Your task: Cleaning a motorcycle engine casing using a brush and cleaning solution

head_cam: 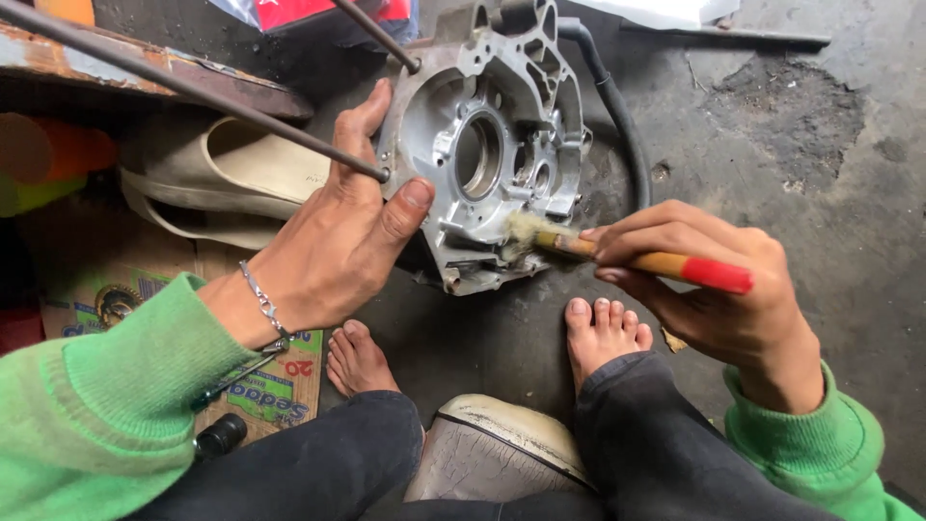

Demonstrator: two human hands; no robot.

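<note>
Head view: left hand (333, 246) closed on the rim of the aluminium engine casing (487, 145), tilted upright on the concrete floor (820, 193); right hand (719, 289) pinches a paintbrush (627, 256), bristles touching the casing's lower edge; upper faces look clean, lower edge seemingly unfinished.

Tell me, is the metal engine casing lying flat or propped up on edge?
On edge: engine casing stands on the floor, steadied by the left hand.
</note>
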